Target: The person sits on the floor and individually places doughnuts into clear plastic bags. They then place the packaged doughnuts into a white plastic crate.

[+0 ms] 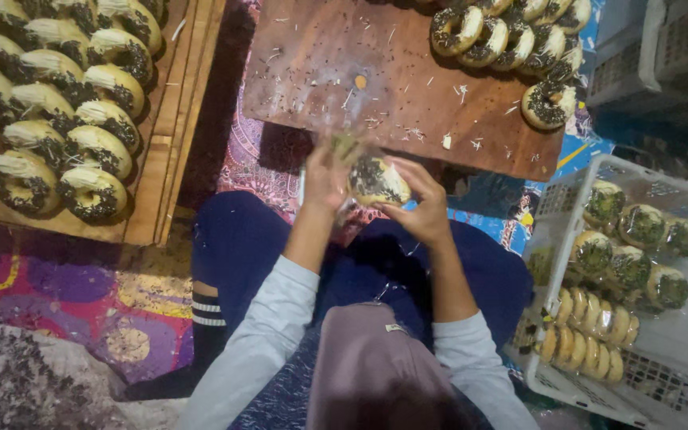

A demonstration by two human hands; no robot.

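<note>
A doughnut (pixel 376 180) topped with dark sprinkles sits in a clear plastic bag between both hands, just above my lap. My left hand (pixel 324 177) grips the left side of the bag near its bunched top. My right hand (pixel 424 209) cups the doughnut from the right and below. Both hands hover at the near edge of a wooden board (pixel 336 72) scattered with crumbs and sprinkles.
A row of sprinkled doughnuts (pixel 511 36) lies at the board's far right. A wooden tray (pixel 161 143) on the left holds several doughnuts. A white plastic crate (pixel 678 334) on the right contains bagged doughnuts. A patterned mat (pixel 81 302) covers the floor.
</note>
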